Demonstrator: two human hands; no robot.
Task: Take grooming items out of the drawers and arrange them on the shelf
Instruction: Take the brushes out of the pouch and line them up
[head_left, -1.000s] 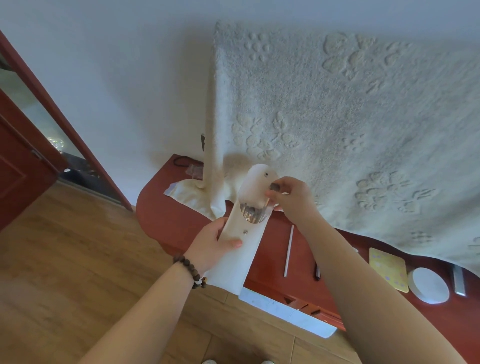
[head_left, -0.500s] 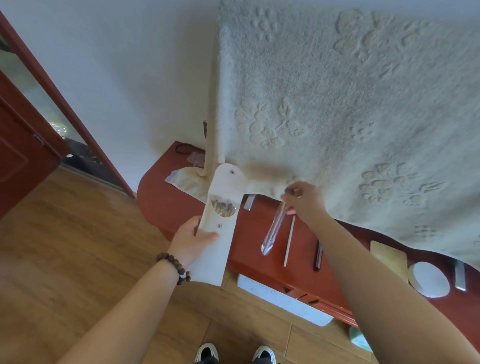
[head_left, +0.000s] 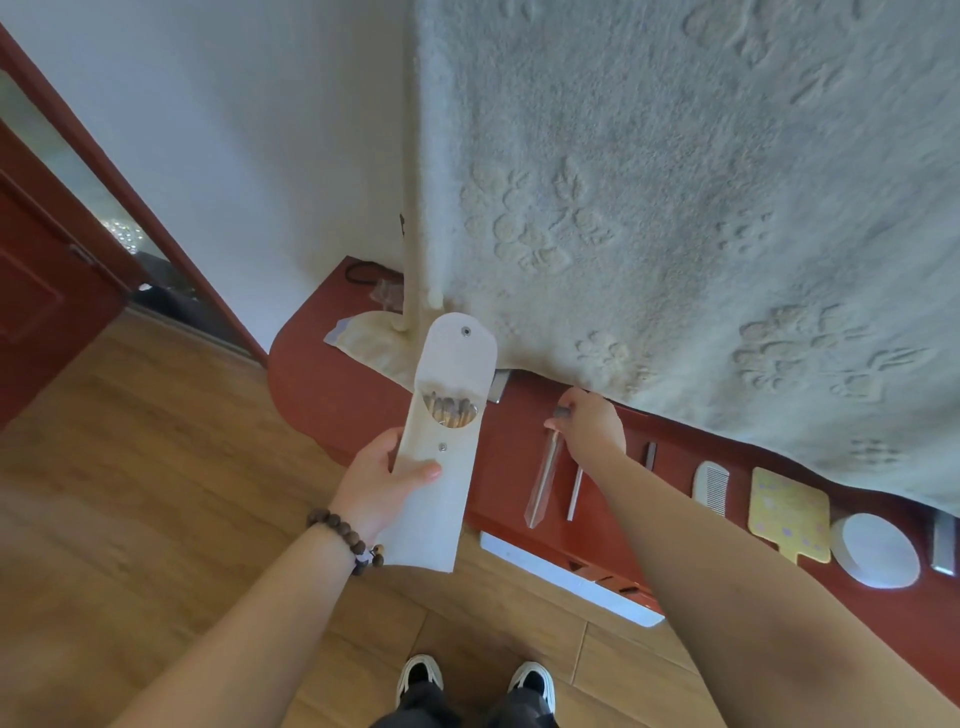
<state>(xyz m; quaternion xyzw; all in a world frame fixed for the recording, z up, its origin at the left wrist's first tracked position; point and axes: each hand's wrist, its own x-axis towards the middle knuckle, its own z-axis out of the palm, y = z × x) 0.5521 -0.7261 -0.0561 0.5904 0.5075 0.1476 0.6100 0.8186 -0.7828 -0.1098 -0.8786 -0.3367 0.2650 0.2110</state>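
Lowered onto the shelf (head_left: 358, 410), right hand (head_left: 589, 426) pinches clear-sleeved tool (head_left: 543, 478); left hand (head_left: 379, 478) grips unlabelled pouch (head_left: 441, 452).

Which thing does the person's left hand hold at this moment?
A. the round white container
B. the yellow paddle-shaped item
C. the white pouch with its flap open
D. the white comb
C: the left hand grips the white pouch, its flap up and tool ends showing in the opening, while the comb, yellow item and round container lie on the shelf.
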